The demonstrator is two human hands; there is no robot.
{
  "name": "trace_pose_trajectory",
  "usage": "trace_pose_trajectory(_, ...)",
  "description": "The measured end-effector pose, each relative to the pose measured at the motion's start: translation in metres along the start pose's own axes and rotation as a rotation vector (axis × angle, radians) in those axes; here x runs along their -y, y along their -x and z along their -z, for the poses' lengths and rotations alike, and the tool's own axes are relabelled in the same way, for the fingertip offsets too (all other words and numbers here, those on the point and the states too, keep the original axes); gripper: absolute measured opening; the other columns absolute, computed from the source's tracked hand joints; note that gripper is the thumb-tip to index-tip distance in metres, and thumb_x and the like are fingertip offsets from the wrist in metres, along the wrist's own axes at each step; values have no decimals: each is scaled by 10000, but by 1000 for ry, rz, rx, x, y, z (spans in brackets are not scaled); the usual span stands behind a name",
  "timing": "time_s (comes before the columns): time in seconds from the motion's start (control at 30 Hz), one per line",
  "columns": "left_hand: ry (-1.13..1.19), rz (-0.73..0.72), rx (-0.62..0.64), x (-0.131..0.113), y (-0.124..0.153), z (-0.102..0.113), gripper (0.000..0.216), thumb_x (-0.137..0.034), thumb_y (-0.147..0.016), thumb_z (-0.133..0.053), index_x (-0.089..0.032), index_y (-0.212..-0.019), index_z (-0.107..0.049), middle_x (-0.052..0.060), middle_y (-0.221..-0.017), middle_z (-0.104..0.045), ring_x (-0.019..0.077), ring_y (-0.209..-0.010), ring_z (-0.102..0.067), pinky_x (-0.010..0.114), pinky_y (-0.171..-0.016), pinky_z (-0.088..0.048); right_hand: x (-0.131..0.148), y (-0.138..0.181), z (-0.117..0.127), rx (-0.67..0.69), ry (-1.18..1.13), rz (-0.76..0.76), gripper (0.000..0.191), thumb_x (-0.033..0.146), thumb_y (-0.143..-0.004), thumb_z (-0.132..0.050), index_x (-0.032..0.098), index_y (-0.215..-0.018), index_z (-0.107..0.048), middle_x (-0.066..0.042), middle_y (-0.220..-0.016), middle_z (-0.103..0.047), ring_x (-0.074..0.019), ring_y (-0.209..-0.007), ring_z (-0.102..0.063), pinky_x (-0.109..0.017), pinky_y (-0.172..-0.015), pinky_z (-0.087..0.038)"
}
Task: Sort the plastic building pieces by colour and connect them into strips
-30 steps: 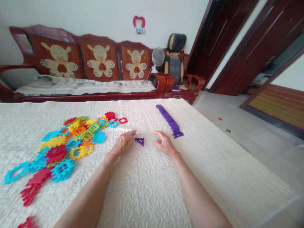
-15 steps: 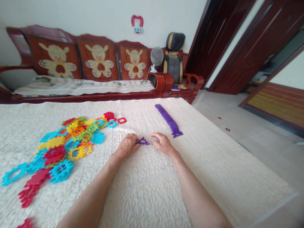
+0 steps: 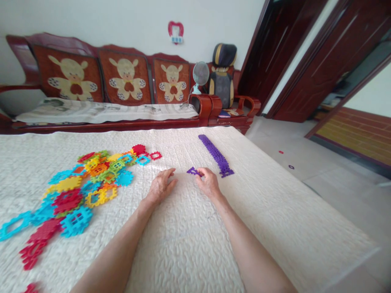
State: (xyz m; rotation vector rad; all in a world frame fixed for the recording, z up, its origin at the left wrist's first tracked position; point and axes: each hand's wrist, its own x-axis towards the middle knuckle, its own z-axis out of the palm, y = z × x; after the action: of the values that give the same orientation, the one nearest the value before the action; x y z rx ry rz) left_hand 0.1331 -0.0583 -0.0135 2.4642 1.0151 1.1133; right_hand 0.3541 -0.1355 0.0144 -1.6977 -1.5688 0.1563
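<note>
Between the thumb and fingers of my right hand [image 3: 208,182] is a purple triangular building piece [image 3: 193,171] with toothed edges, its tip pointing left. My left hand [image 3: 161,185] rests low over the quilted cover, fingers apart and holding nothing, a short gap to the left of that piece. Just beyond my right hand lies a long overlapping row of purple building pieces [image 3: 214,153], slanting from the back towards me. To the left of my left hand spreads a loose heap of toothed plastic pieces [image 3: 99,169] in red, blue, yellow, green and orange.
A cream quilted cover [image 3: 275,219] lies under everything. Behind it stands a wooden sofa [image 3: 134,127] with bear cushions, a small fan [image 3: 200,74] and a chair with a massage pad [image 3: 222,87]. A red piece [image 3: 281,152] and a purple piece [image 3: 291,167] lie on the floor.
The purple triangle has passed from my left hand to my right hand and sits slightly farther right. My left hand has let go and its fingers have opened.
</note>
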Motion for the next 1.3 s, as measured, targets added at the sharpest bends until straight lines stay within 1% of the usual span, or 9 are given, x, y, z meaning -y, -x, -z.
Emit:
trace_pose_trajectory(0.07, -28, 51, -50, 5, -1, 0, 289, -268, -887, -529, -169, -1140, -630, 98, -954, -729, 223, -877, -690, 374, -828, -567, -1, 0, 6, -107, 177, 9, 231, 157, -825, -549, 165, -992, -709, -100, -950, -703, -244, -947, -629, -390, -922, -459)
trace_pose_trajectory(0.13, -56, 89, -79, 9, -1, -1, 263, -247, -887, -490, -175, -1075, -661, 97, -935, -732, 223, -874, -694, 373, -840, -568, -2, 2, 8, -108, 268, 33, 237, 192, -809, -591, 174, -1017, -704, -111, -983, -684, -267, -998, -606, -425, -959, -429)
trace_pose_trajectory(0.23, -63, 98, -89, 12, -1, -3, 261, -227, -870, -471, -186, -1009, -688, 92, -945, -742, 219, -896, -699, 362, -860, -567, -6, 5, 4, -20, 209, 94, 420, 285, -759, -679, 196, -1168, -652, -112, -1161, -654, -276, -1122, -577, -441, -1023, -404)
trace_pose_trajectory(0.33, -50, 95, -92, 13, -1, -4, 272, -227, -860, -462, -187, -982, -703, 90, -946, -751, 214, -890, -703, 356, -859, -570, -14, 7, -3, 30, 152, 87, 559, 318, -751, -680, 196, -1288, -581, -123, -1293, -613, -288, -1228, -541, -468, -1075, -388)
trace_pose_trajectory(0.57, -38, 118, -77, 15, -4, -3, 291, -245, -854, -449, -181, -944, -719, 98, -941, -760, 222, -880, -709, 365, -850, -575, -32, 1, 4, 236, 69, 175, 652, 169, -686, -633, 191, -1332, -549, -130, -1452, -549, -283, -1354, -486, -492, -1136, -349)
trace_pose_trajectory(0.73, -30, 117, -75, 13, -4, -2, 303, -260, -856, -439, -184, -925, -724, 92, -926, -762, 217, -874, -710, 354, -847, -573, -37, -2, 10, 266, 45, 179, 522, 139, -695, -628, 215, -1212, -626, -97, -1335, -638, -262, -1292, -542, -480, -1121, -372)
trace_pose_trajectory(0.87, -29, 112, -65, 13, -4, -1, 308, -276, -848, -438, -185, -913, -725, 94, -929, -763, 220, -868, -710, 351, -843, -573, -39, -3, 11, 262, -3, 183, 485, 172, -715, -660, 211, -1198, -633, -96, -1308, -642, -242, -1254, -572, -438, -1114, -397)
trace_pose_trajectory(1.1, -4, 112, -48, 14, -5, 2, 294, -300, -841, -448, -200, -899, -718, 80, -931, -761, 222, -877, -708, 348, -842, -573, -23, 6, 2, 79, 182, 116, 512, 189, -686, -660, 158, -1196, -626, -121, -1155, -628, -264, -1117, -590, -436, -1042, -451)
trace_pose_trajectory(1.3, -24, 97, -50, 17, -4, 1, 290, -310, -843, -455, -205, -895, -720, 72, -922, -762, 223, -860, -707, 353, -844, -575, -17, 9, 1, 68, 185, 55, 422, 211, -667, -681, 173, -1087, -654, -95, -1079, -591, -256, -1060, -586, -426, -1009, -477)
